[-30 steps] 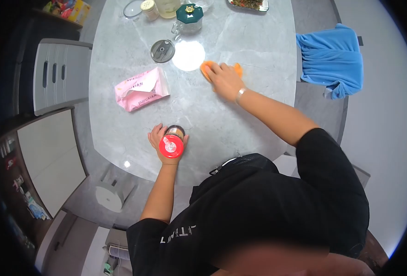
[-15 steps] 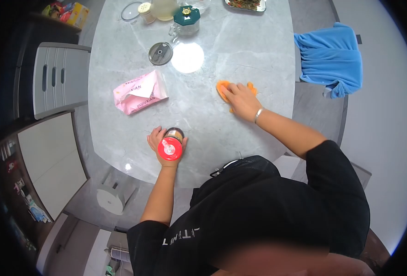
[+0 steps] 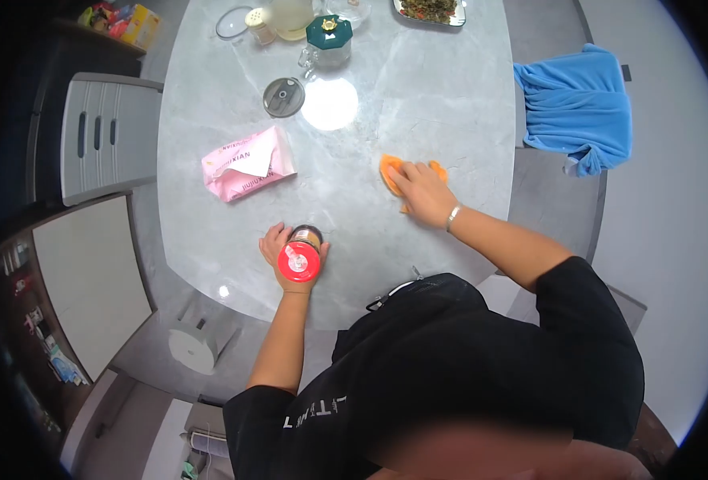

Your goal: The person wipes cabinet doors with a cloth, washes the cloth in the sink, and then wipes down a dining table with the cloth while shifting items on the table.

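Note:
At the near left of the grey marbled table, my left hand is wrapped round a jar with a red lid. The jar's dark glass and label show beyond the lid. My right hand presses an orange cloth flat on the table, right of the middle, with cloth sticking out on both sides of the fingers. A pink tissue pack lies beyond my left hand. Farther off is a round grey lid.
Along the far side stand a glass pot with a green lid, a shaker, a clear jug and a plate of food. A blue cloth covers a chair at the right.
My right hand and the orange cloth have moved nearer to me and to the right across the table. My left hand stays round the jar.

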### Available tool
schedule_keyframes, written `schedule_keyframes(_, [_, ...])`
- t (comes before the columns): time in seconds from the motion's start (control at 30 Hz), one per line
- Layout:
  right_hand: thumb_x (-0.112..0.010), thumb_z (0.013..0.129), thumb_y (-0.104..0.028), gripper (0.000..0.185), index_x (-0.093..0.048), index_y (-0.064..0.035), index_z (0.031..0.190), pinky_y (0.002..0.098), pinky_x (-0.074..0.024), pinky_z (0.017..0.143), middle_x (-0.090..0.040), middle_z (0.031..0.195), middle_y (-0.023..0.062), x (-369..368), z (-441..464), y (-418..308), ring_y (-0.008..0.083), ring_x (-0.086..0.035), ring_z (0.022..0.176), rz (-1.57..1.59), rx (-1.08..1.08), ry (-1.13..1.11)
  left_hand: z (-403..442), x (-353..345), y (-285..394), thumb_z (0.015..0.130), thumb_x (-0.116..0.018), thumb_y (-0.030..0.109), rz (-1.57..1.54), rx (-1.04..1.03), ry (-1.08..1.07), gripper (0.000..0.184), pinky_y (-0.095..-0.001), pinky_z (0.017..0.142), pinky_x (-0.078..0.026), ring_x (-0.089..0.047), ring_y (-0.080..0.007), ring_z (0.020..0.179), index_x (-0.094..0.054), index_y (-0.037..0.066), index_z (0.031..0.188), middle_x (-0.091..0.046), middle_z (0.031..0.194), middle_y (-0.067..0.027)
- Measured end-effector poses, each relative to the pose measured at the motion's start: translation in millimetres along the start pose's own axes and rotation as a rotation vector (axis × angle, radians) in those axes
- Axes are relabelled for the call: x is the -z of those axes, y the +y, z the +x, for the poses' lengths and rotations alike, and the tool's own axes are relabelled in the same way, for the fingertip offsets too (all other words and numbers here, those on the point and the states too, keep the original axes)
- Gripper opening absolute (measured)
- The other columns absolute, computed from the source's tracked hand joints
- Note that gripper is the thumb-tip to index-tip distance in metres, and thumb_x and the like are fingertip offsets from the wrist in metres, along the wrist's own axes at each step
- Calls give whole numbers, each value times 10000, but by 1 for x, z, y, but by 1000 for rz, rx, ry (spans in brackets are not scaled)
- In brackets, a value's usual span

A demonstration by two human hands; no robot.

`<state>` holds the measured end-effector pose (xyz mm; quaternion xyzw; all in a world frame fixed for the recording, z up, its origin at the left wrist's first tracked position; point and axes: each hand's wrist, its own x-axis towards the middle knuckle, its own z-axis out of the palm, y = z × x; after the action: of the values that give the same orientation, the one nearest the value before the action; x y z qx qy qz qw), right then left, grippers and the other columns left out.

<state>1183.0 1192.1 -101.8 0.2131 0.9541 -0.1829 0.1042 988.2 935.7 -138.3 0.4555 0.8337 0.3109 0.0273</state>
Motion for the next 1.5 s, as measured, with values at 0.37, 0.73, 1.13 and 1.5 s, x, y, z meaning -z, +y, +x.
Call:
schedule_keyframes(0.37, [-708,728,-79,580,-486,-52,1263,406,-478,844,-540,1207,113,17,157,-3,304,-565,1015,-52,-69,247,0,1,0,595,-888,328,12,-2,-1,807,-548,1073,-294,-476,-361,1161,-443,77,1220,-506,1235,-164])
schedule_keyframes(0.73, [-616,797,-68,556,-442,54,1311,362,-489,805,-523,1178,140,1,53,-10,276,-552,1010,-132,-70,22,-2,-3,-8,615,-879,354,25,-11,-17,795,-567,1080,-273,-466,-365,1182,-450,66,1220,-498,1247,-165])
schedule_keyframes(1.13, [-577,792,-37,546,-465,37,1321,392,-506,789,-538,1183,138,6,32,-8,284,-557,997,-74,-56,-52,-2,-4,-6,629,-850,455,13,8,-20,788,-575,1098,-256,-450,-355,1193,-452,82,1198,-484,1237,-152])
schedule_keyframes(1.5, [-578,790,-34,463,-496,-29,1246,406,-479,775,-550,1096,109,4,93,-10,286,-548,1013,-59,-1,126,-1,-5,-7,623,-858,417,6,-2,-7,790,-571,1085,-268,-457,-358,1192,-449,82,1210,-484,1241,-158])
